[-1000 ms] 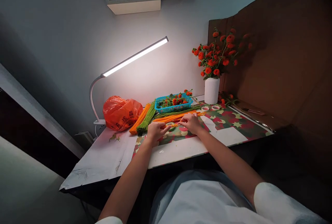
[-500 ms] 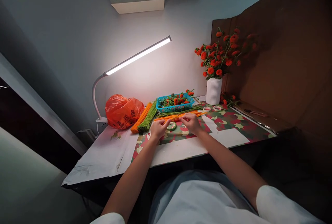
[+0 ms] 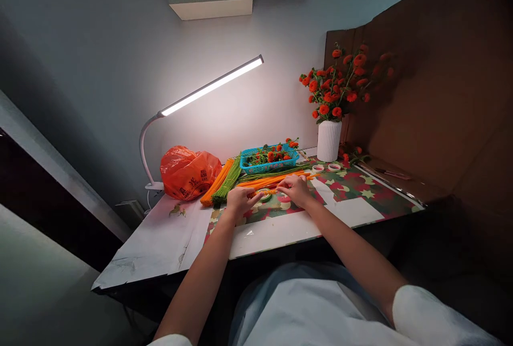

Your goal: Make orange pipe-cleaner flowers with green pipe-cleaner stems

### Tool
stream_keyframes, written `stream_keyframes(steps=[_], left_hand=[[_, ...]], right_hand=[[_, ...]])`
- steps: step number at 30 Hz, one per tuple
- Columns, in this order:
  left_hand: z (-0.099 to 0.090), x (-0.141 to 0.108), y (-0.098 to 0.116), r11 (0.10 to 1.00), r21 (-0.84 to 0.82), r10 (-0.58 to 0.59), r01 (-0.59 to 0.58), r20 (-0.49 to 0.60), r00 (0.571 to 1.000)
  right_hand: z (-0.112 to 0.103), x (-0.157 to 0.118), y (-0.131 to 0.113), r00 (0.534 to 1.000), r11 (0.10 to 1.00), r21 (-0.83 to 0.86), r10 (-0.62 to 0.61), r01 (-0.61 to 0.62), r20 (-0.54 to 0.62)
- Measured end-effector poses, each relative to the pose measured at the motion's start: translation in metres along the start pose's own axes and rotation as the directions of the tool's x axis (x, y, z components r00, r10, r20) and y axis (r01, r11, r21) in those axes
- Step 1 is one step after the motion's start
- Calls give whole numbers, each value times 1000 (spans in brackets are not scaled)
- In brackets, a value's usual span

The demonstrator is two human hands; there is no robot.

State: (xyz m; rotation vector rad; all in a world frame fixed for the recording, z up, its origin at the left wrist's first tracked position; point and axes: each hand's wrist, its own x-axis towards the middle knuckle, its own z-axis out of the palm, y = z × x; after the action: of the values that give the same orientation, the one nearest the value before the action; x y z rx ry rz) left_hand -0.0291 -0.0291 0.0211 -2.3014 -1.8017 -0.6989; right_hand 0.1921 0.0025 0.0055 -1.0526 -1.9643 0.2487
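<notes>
Both hands are low over the front half of the table. My left hand has its fingers closed on one end of a short orange pipe cleaner, its thumb pointing right. At the other end, my right hand pinches it with thumb and fingertips. Between the hands, under the strand, lies a roll of green tape. Just behind them are loose orange pipe cleaners. A thick bundle of green pipe cleaners lies left of them, next to an orange bundle.
A blue basket with orange flowers stands at the back. To its right are a white ribbed vase of orange flowers and tape rolls. An orange plastic bag and a lit lamp stand left. A cardboard panel borders the right.
My left hand has moved a little left, away from the right hand, and more of the orange strand shows between them. The right hand has barely moved.
</notes>
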Motion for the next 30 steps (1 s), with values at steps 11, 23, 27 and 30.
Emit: stream_keyframes(steps=[11,23,27,30], left_hand=[[7,1,17,968,140,-208,208,-17,978],[9,1,20,963,-70,-264,259,-87,960],[10,2,22,941,-254,-248,221,-78,966],[9,2,24,921,-343,-223,185,-73,972]], right_hand=[[8,0,-3,993,999,16,-27,29,-119],[14,5,-3,982,810,580,171,-90,-87],[8,10,-4,924,587,761,379,-276,42],[3,12,-6,898,523,782,427,-338,103]])
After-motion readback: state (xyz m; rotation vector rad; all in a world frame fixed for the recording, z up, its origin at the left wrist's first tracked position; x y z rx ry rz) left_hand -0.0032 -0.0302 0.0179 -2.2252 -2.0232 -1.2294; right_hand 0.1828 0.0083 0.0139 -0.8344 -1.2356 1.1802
